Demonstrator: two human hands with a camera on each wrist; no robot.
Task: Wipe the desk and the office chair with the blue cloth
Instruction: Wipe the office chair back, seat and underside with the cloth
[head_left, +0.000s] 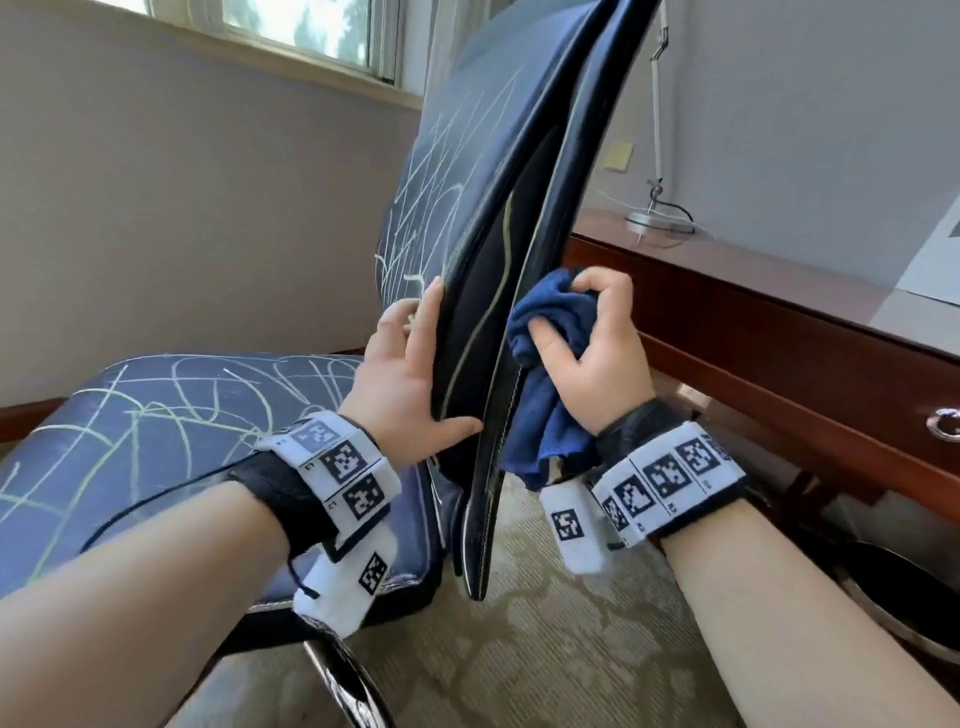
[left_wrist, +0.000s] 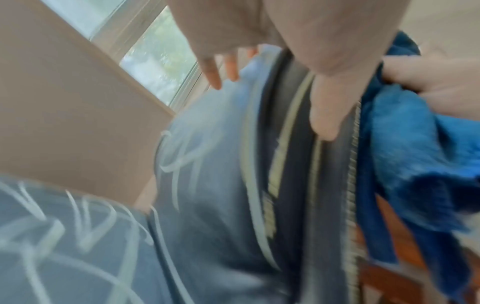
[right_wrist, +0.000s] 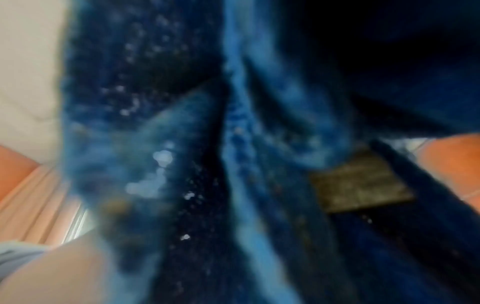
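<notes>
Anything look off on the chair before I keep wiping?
Yes. Pale scribbled lines cover the chair's blue seat and the front of its backrest, like chalk or crayon marks. The right hand holds the blue cloth at the backrest's dark rear edge instead.

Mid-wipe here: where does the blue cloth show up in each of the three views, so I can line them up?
Head: blue cloth at centre, bunched in the right hand against the back of the chair backrest.
Left wrist: at the right edge, beyond the backrest's edge.
Right wrist: fills most of the frame, blurred.
Shared landmark: the red-brown wooden desk.
</notes>
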